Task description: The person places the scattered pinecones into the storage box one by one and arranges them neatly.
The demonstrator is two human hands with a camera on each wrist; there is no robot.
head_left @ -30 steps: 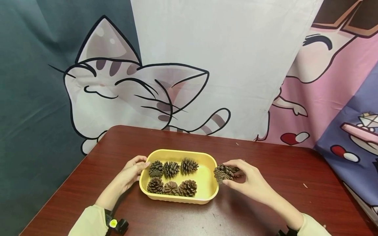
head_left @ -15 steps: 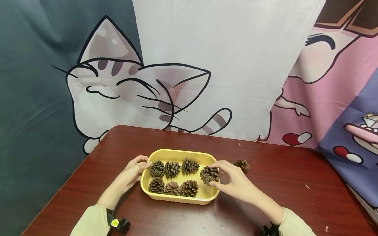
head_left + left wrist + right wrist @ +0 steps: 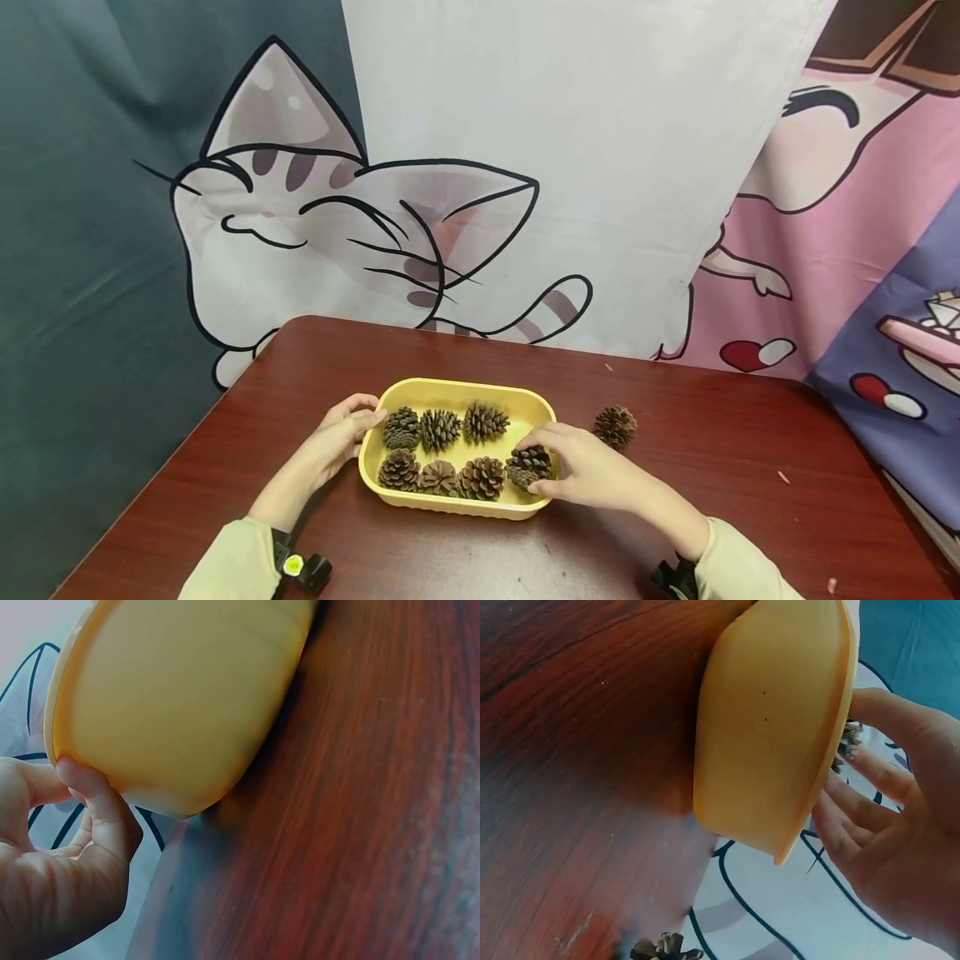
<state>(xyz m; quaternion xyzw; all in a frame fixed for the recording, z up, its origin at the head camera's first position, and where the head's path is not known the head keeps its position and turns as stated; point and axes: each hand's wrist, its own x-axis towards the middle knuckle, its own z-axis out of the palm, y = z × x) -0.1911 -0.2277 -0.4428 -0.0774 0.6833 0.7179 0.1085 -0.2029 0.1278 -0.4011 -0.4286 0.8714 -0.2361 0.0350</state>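
A yellow rectangular basin (image 3: 450,508) with rounded corners stands on the table. My left hand (image 3: 337,435) pinches its left rim between thumb and fingers, which the left wrist view shows close up on the basin (image 3: 180,697). My right hand (image 3: 581,468) reaches over the right rim and grips a pine cone (image 3: 528,467) low in the front right corner. From the right wrist, the basin wall (image 3: 772,735) hides most of that cone. Left of it, a front row of pine cones includes this one (image 3: 481,478); a back row ends at another pine cone (image 3: 485,422).
One loose pine cone (image 3: 615,427) lies on the reddish-brown table (image 3: 720,467), right of the basin and behind my right wrist. Small light scraps dot the table's right side. A cartoon-cat cloth (image 3: 480,250) hangs behind the far edge.
My right hand has carried the pine cone leftward over the right rim and down into the front right corner. The loose cone on the table has come into sight. My left hand stays on the rim.
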